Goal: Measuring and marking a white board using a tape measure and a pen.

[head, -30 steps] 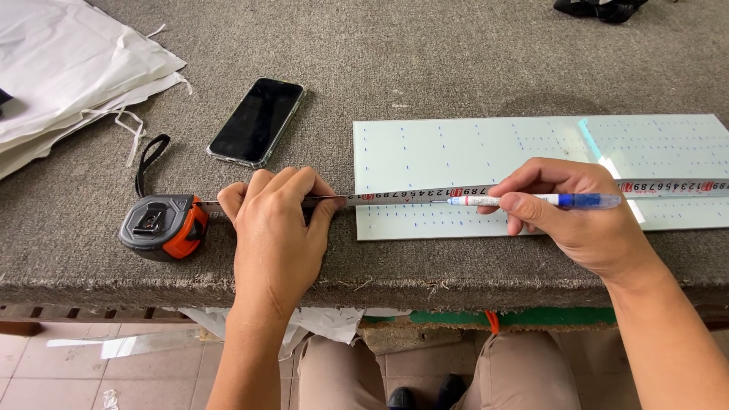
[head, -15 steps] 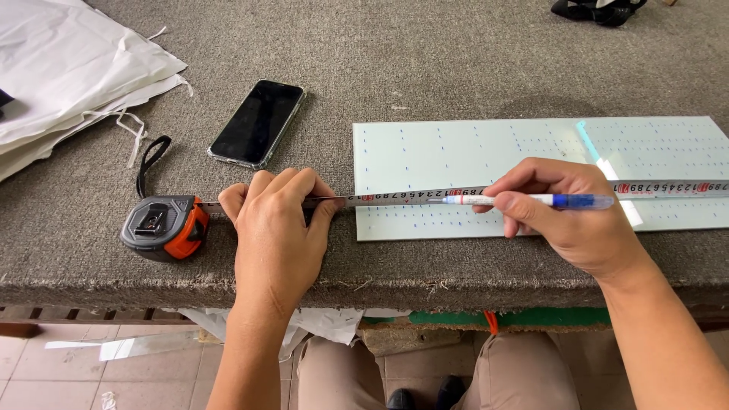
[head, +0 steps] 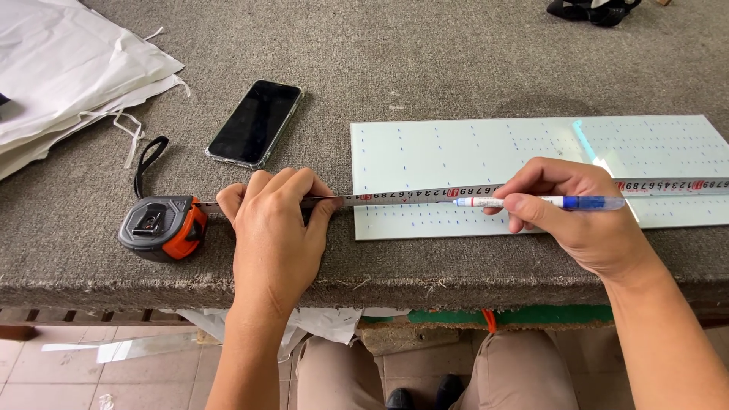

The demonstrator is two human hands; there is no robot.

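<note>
head | tape blade (head: 410, 195) under left fingers (head: 292, 186) | pen (head: 531, 202) between right fingers (head: 531, 205)

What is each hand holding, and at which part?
Right hand holds the blue pen by its barrel; left hand presses the measuring tape's blade down near its case.

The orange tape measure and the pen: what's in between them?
In the head view, the left hand presses the pulled-out tape blade between the tape measure and pen.

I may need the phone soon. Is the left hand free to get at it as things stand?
Probably not freely: the left hand is pressing the tape blade down. The phone lies just beyond it, with nothing between.
</note>
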